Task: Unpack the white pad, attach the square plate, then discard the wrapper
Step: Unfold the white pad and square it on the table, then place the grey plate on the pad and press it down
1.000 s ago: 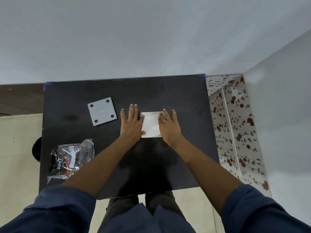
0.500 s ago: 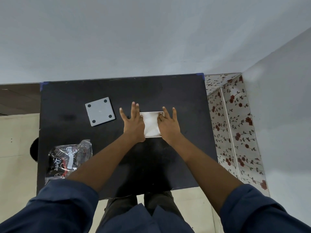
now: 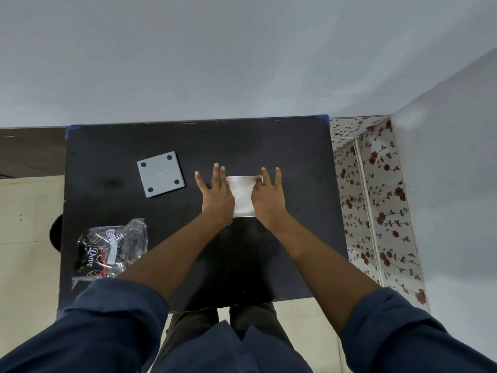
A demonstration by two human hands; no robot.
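Pressing flat on the white pad [image 3: 243, 196], both hands lie palm-down near the middle of the black desk [image 3: 269, 146]. Left hand [image 3: 216, 196] covers the pad's left edge, fingers spread and pointing away from the person. Right hand [image 3: 269, 199] covers the pad's right edge, fingers likewise extended. Neither grip closes around anything: both are wide and flat, resting on the pad rather than clasping it. Only the strip of the pad between the two hands shows; it lies flat on the desk.

Square plate [image 3: 160, 174]: grey, a dark hole at each corner, lying flat to the left of the left hand, apart from it, turned slightly out of line with the desk edges.

Wrapper [image 3: 111, 247]: crumpled clear plastic with dark printing and a white label, near the desk's front left corner, well apart from pad and plate.

Dark blue sleeves [image 3: 115, 319] pushed up on both forearms. Floral-patterned panel [image 3: 376, 197] stands just right of the desk.
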